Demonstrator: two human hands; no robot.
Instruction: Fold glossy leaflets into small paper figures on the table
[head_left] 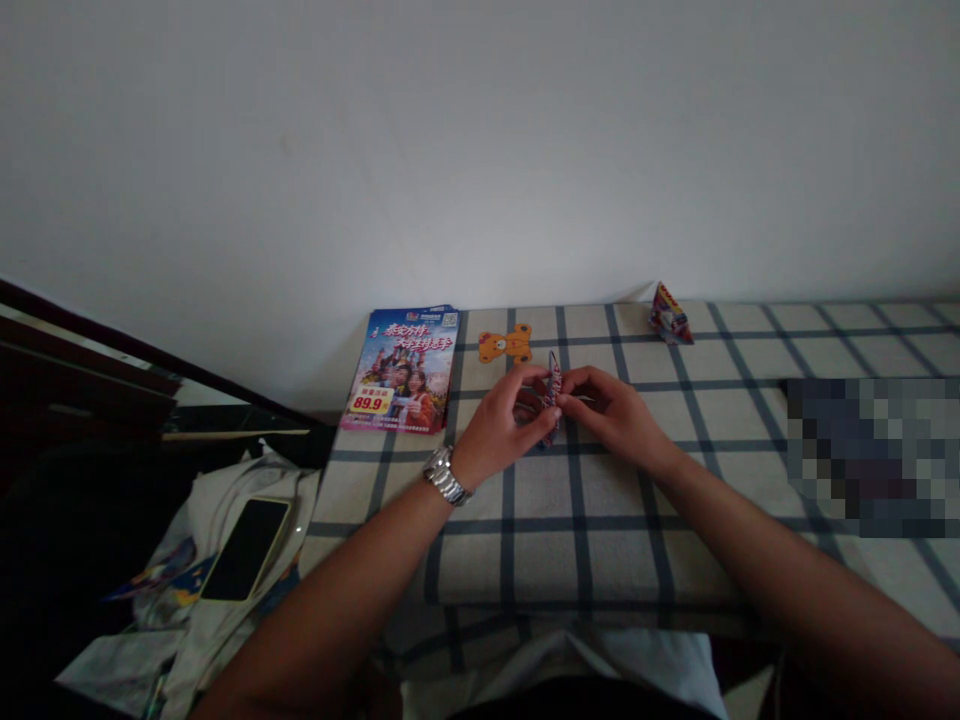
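Between my two hands, a small folded paper [553,382] with colourful print is held upright on edge above the checked cloth. My left hand [496,425], with a silver watch at its wrist, pinches it from the left between thumb and fingers. From the other side my right hand [619,412] grips it with its thumb and bent fingers. Parts of the paper are hidden behind the fingers. Just beyond my left hand lies a flat orange bear cutout [506,344]. A pointed folded paper piece [670,316] in similar colours stands near the wall.
A stack of printed flyers [401,372] lies at the table's left end. The checked tablecloth [540,540] reaches back to a plain wall [480,150]. Lower left, a phone [247,548] rests on pale crumpled items below table height. A pixelated patch covers something at right.
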